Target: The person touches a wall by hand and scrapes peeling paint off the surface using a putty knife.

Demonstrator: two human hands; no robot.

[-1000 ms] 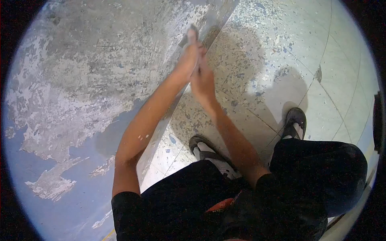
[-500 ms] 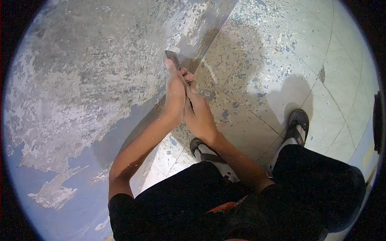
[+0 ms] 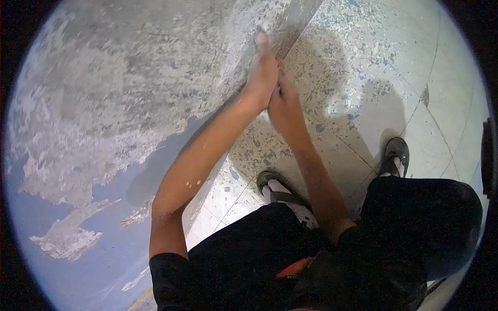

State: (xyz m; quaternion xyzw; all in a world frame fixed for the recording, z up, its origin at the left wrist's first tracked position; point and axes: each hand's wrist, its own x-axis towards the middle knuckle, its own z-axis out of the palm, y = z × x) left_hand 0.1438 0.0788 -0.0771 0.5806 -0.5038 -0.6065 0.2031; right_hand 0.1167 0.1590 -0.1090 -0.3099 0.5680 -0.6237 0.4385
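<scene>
My left hand (image 3: 263, 76) is closed, its thumb stretched up toward the wall. It grips a flat scraper, whose dark blade (image 3: 260, 29) shows only as a small blurred bit past the thumb tip. Pressed against it from the right is my right hand (image 3: 285, 105), also closed around the scraper's grip; most of the handle is hidden between the palms. Both hands are at the low edge of the wall (image 3: 155, 67), where blue paint is stripped to rough grey and whitish plaster.
Blue paint (image 3: 116, 189) still covers the lower part of the wall. Paint flakes are scattered over the tiled floor (image 3: 415, 67) along the wall's foot. My two shoes (image 3: 395, 155) stand on the tiles, and a dark object (image 3: 486, 155) shows at the far right.
Both hands have slid together up and to the right along the wall's edge, taking the scraper with them. They are more blurred now, and less of the blade shows.
</scene>
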